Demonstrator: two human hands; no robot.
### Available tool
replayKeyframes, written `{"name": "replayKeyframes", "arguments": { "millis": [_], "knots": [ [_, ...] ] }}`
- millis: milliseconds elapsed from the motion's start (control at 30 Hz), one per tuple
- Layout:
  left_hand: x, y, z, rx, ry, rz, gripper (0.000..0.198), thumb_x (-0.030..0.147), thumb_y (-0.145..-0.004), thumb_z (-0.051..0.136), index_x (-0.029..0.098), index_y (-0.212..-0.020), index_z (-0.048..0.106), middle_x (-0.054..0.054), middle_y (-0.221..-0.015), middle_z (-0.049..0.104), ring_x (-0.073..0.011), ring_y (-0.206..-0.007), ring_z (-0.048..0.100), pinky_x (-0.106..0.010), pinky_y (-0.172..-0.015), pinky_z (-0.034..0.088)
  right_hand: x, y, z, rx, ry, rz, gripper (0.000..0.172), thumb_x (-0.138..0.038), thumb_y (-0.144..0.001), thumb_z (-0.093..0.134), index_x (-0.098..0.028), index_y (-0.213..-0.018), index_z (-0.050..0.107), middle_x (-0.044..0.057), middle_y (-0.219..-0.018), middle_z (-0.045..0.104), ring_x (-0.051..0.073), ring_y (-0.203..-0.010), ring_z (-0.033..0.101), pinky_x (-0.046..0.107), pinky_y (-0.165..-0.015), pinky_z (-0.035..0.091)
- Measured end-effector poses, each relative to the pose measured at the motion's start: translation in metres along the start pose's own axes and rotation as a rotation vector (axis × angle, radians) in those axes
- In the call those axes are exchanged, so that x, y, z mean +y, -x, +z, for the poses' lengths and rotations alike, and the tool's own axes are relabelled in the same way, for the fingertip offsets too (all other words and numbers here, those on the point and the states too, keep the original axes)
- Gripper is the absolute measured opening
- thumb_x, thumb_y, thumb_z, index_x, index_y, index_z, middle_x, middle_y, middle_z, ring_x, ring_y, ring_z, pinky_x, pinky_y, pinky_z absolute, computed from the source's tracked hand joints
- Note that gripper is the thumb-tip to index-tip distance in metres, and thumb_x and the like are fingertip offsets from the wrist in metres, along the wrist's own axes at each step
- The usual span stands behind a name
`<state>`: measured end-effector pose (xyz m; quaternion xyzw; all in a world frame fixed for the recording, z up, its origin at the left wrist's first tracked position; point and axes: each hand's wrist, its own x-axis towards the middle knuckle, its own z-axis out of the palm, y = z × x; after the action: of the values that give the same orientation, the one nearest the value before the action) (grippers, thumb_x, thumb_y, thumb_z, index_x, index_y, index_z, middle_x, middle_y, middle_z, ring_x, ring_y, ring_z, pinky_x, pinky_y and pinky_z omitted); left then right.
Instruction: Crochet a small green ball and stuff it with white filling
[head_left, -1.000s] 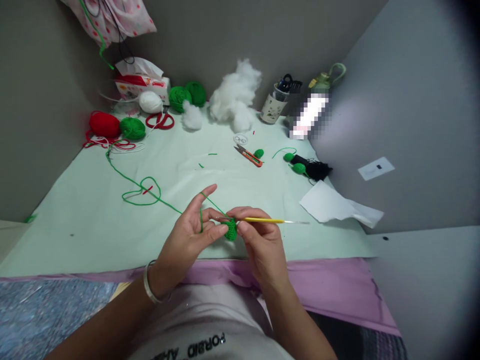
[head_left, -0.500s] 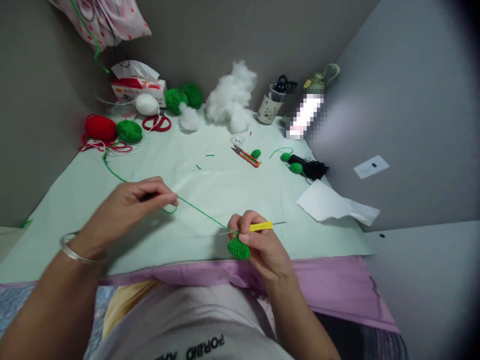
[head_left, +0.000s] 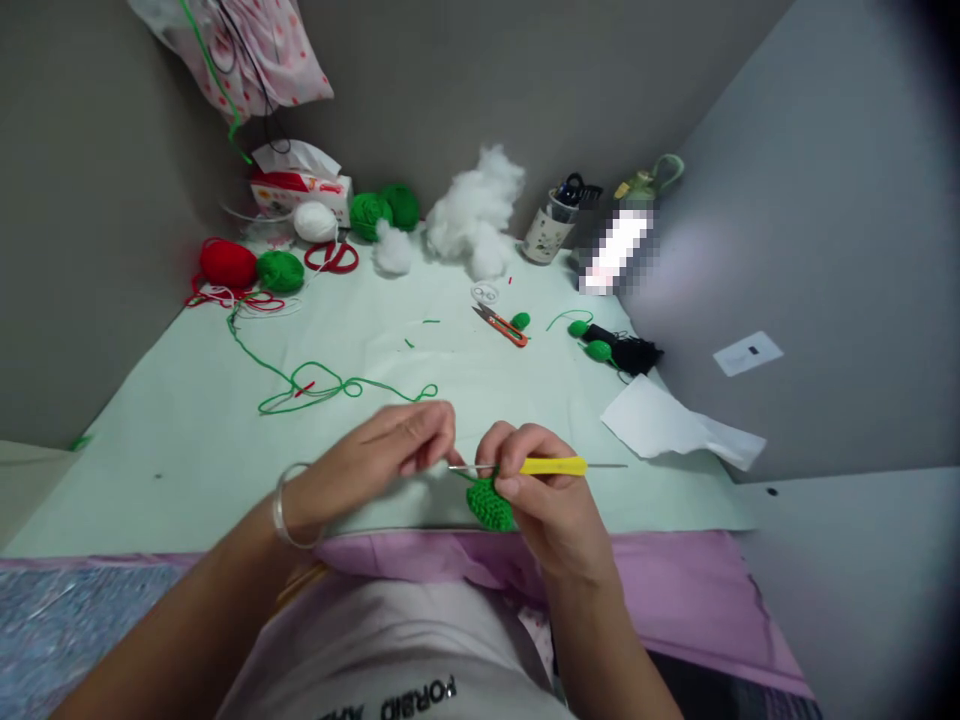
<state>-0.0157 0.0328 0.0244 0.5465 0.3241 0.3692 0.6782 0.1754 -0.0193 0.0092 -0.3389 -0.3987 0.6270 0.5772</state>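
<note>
My right hand (head_left: 551,490) is closed around a yellow-handled crochet hook (head_left: 555,466) and also pinches a small green crocheted piece (head_left: 490,503) hanging below it. The hook's metal tip points left, just above the piece. Close to that tip is my left hand (head_left: 401,437), its fingers curled together. A green strand runs from the piece toward the left fingers; what they grip is partly hidden. Beyond the left hand, loose green yarn (head_left: 330,384) lies in loops on the table, with a short red bit among them.
Orange thread snips (head_left: 501,326) lie mid-table, near a small green piece (head_left: 520,321). White stuffing (head_left: 476,215), yarn balls (head_left: 229,264), red scissors (head_left: 331,257) and a tissue box (head_left: 300,193) stand at the back. Crumpled white paper (head_left: 679,425) is at right.
My left hand has come right and down, close to the hook. The green yarn stretched between the hands is now short, and loose loops show on the table. The view has shifted slightly.
</note>
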Motion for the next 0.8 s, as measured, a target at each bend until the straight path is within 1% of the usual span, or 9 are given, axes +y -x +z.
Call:
{"name": "replayKeyframes", "arguments": {
  "millis": [100,200,267,367,433,533,567,667,800],
  "knots": [
    [-0.003,0.001,0.005,-0.113,0.256,-0.081,0.066,0.073,-0.097,0.053,0.025,-0.053,0.041,0.005,-0.052,0.030,-0.0111,-0.044,0.024,-0.027,-0.042,0.040,-0.001,0.002,-0.002,0.054,-0.009,-0.054,0.017,-0.026,-0.074,0.091,-0.024,-0.072,0.075,0.000,-0.073,0.068,0.015,-0.064,0.056,0.028,-0.060,0.045],
    [0.019,0.011,-0.003,0.203,0.577,-0.019,0.054,0.058,-0.097,0.065,0.024,-0.059,0.046,0.005,-0.058,0.029,-0.0100,-0.045,0.015,-0.021,-0.032,0.026,0.001,0.001,-0.003,0.104,-0.041,-0.084,0.017,-0.024,-0.073,0.092,-0.024,-0.071,0.075,0.001,-0.073,0.068,0.014,-0.065,0.056,0.026,-0.056,0.041],
    [0.033,0.018,-0.003,0.386,0.619,0.095,0.049,0.060,-0.102,0.057,0.026,-0.067,0.059,0.002,-0.067,0.047,-0.0119,-0.053,0.039,-0.023,-0.048,0.049,0.003,0.000,-0.001,0.127,-0.064,-0.082,0.015,-0.022,-0.073,0.090,-0.024,-0.072,0.075,0.001,-0.074,0.068,0.014,-0.065,0.055,0.025,-0.056,0.040],
    [0.030,0.020,0.003,0.436,0.355,0.340,0.069,0.073,-0.103,0.039,0.027,-0.057,0.063,-0.001,-0.095,0.071,-0.0255,-0.112,0.063,-0.047,-0.100,0.056,0.006,-0.001,0.003,0.160,-0.068,-0.118,0.014,-0.021,-0.075,0.089,-0.024,-0.073,0.075,0.000,-0.076,0.068,0.013,-0.066,0.055,0.025,-0.057,0.041],
    [0.011,0.018,0.008,0.394,-0.088,0.512,0.075,0.075,-0.101,0.037,0.027,-0.051,0.066,-0.004,-0.112,0.077,-0.0351,-0.143,0.048,-0.058,-0.120,0.036,0.007,0.000,0.006,0.193,-0.034,-0.166,0.014,-0.020,-0.076,0.088,-0.025,-0.074,0.075,0.000,-0.077,0.067,0.014,-0.068,0.056,0.026,-0.059,0.042],
    [-0.020,0.013,0.014,0.224,-0.539,0.491,0.035,0.062,-0.092,0.069,0.033,-0.082,0.085,-0.006,-0.135,0.074,-0.0424,-0.157,0.030,-0.065,-0.129,0.008,0.010,0.002,0.006,0.230,0.083,-0.261,0.012,-0.018,-0.081,0.084,-0.027,-0.078,0.077,0.001,-0.081,0.069,0.017,-0.074,0.060,0.029,-0.063,0.047],
    [-0.027,0.013,0.017,0.197,-0.522,0.430,0.027,0.055,-0.088,0.078,0.033,-0.102,0.086,-0.008,-0.139,0.071,-0.0430,-0.155,0.032,-0.064,-0.129,0.011,0.012,0.003,0.006,0.236,0.134,-0.299,0.012,-0.017,-0.082,0.083,-0.027,-0.080,0.078,0.002,-0.083,0.069,0.018,-0.078,0.062,0.029,-0.065,0.049],
    [-0.036,0.015,0.029,0.123,-0.199,0.162,0.058,0.040,-0.083,0.087,0.035,-0.139,0.072,-0.009,-0.131,0.069,-0.0348,-0.129,0.059,-0.050,-0.113,0.044,0.017,0.006,0.005,0.261,0.276,-0.389,0.014,-0.016,-0.086,0.081,-0.030,-0.086,0.081,0.003,-0.087,0.071,0.020,-0.087,0.066,0.032,-0.072,0.053],
    [-0.037,0.019,0.039,0.133,0.244,-0.002,0.062,0.029,-0.083,0.089,0.039,-0.140,0.069,-0.002,-0.106,0.064,-0.0160,-0.090,0.061,-0.027,-0.081,0.053,0.018,0.008,0.004,0.290,0.376,-0.414,0.015,-0.016,-0.088,0.081,-0.031,-0.089,0.082,0.003,-0.088,0.072,0.021,-0.089,0.067,0.034,-0.076,0.054]
  ]
}}
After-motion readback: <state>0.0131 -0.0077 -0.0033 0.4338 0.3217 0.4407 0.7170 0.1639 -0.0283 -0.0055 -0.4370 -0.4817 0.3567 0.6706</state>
